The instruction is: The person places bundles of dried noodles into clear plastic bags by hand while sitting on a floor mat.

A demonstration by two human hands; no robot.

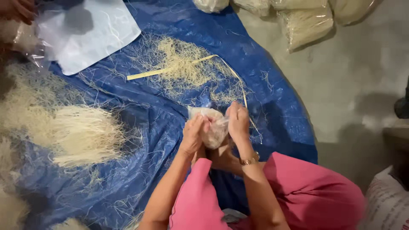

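Bag of noodles (211, 127) (clear plastic, pale strands inside) is clamped between both hands: left hand (192, 135) and right hand (238, 121), above the pink-clad lap. Blue tarp (264, 98) lies beneath; loose noodles (81, 132) lie heaped to the left, filled bags (304, 23) beyond.

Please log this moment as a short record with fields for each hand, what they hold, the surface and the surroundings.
left hand: grips the bag from the left
right hand: pinches the bag's top; gold watch on the wrist
bag: clear, packed with pale noodles
surface: blue tarp
loose noodles: heap to the left
strip: yellow, on scattered strands
filled bags: top right, on the floor
other person's hand: top left corner
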